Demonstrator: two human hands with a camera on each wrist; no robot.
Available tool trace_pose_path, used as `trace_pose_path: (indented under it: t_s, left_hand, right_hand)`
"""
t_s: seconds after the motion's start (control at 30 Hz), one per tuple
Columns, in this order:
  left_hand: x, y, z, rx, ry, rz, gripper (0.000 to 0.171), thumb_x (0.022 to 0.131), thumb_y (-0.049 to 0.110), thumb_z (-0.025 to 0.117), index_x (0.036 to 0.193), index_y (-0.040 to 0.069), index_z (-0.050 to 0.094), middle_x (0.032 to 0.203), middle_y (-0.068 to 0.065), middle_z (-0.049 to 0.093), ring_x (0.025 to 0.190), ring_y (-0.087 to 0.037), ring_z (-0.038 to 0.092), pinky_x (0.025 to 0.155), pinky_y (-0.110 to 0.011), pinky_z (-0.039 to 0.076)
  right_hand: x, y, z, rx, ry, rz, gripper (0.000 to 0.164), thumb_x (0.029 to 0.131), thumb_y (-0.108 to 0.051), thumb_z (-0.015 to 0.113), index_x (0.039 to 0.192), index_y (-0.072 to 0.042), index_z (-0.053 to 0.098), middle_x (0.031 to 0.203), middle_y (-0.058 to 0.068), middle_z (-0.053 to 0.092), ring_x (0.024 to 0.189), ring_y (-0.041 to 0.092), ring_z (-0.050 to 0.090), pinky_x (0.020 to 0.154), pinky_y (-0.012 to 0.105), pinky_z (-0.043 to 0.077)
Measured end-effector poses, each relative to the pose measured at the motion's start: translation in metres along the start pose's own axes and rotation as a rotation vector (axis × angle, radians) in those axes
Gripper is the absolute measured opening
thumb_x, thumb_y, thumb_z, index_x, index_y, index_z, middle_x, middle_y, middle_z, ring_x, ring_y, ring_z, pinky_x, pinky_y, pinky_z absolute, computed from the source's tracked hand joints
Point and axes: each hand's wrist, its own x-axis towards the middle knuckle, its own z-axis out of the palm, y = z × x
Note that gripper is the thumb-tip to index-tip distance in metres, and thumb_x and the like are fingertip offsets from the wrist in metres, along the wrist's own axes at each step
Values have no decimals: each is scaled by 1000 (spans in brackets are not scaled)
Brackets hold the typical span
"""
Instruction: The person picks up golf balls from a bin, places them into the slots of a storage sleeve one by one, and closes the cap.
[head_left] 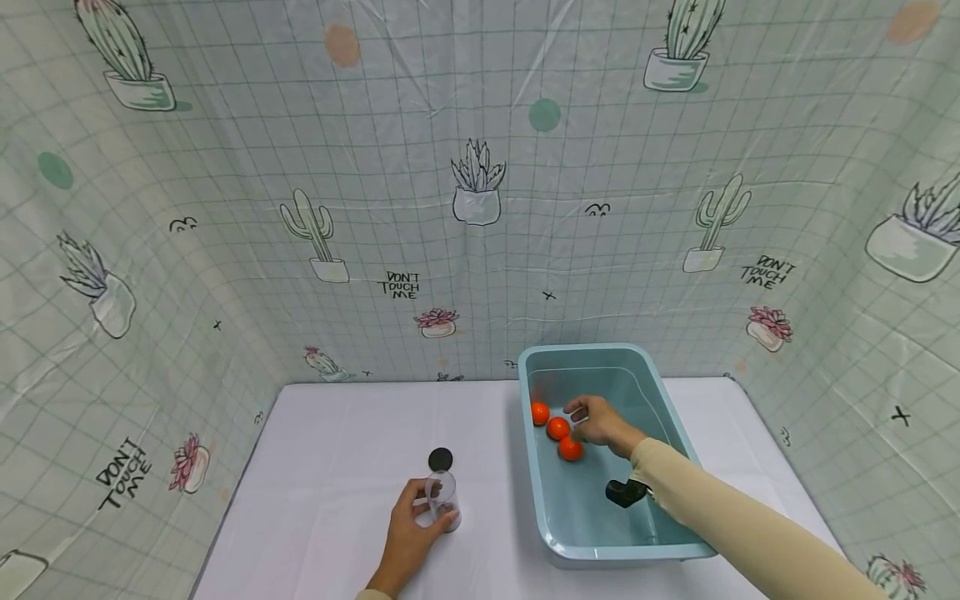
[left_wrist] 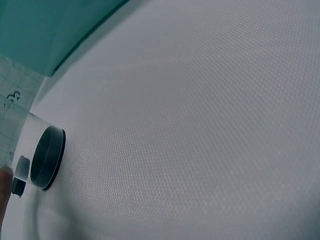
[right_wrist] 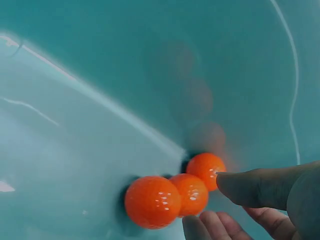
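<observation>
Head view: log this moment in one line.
left hand: grips clear container | right hand: inside blue bin beside orange balls, holding nothing | balls: three | black disc: on table, beyond container

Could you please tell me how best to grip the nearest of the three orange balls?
Likely around its middle, from above-right: this orange ball is round, the middle ball lies beyond it, and bare tub floor lies to its right.

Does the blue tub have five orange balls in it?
No, the head view shows just three orange balls in the blue tub, close to the right hand.
</observation>
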Motion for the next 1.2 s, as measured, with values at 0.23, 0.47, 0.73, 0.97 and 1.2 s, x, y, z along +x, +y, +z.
trace_pose_path:
  t_s: [0.23, 0.47, 0.73, 0.97, 1.2]
  left_hand:
    - [0, 0, 0, 25, 2, 13, 48, 83, 9, 89, 122, 4, 61, 122, -7, 65, 117, -17, 60, 100, -28, 57]
    - [0, -1, 1, 29, 13, 35, 47, 83, 8, 89, 121, 4, 61, 121, -8, 65, 115, -18, 61, 98, -28, 57]
    - [0, 1, 0, 34, 8, -6, 48, 82, 7, 90, 121, 5, 62, 122, -7, 65, 117, -22, 61, 100, -29, 57]
    - [-2, 2, -2, 6, 2, -7, 49, 82, 8, 90, 122, 4, 62, 123, -7, 65, 119, -29, 61, 101, -31, 57]
    - [-3, 2, -2, 4, 2, -4, 49, 82, 7, 90, 121, 4, 62, 123, -8, 66, 119, -29, 61, 101, -32, 57]
  right_hand:
    - [5, 5, 6, 2, 3, 76, 41, 83, 12, 68, 124, 8, 62, 120, 25, 63, 104, 36, 61, 88, 42, 62]
    - [7, 10, 11, -7, 13, 123, 33, 86, 13, 69, 119, 8, 64, 115, 24, 65, 101, 34, 62, 89, 42, 63]
    - [12, 17, 16, -41, 35, 133, 25, 85, 10, 72, 110, 5, 67, 108, 20, 65, 92, 30, 61, 83, 38, 62]
    - [10, 21, 24, -88, 47, 83, 26, 79, 7, 80, 102, 7, 68, 100, 16, 65, 85, 28, 62, 77, 36, 61]
    - [6, 21, 34, -116, -1, 42, 20, 77, 11, 80, 94, 5, 71, 93, 13, 65, 81, 24, 60, 72, 32, 59]
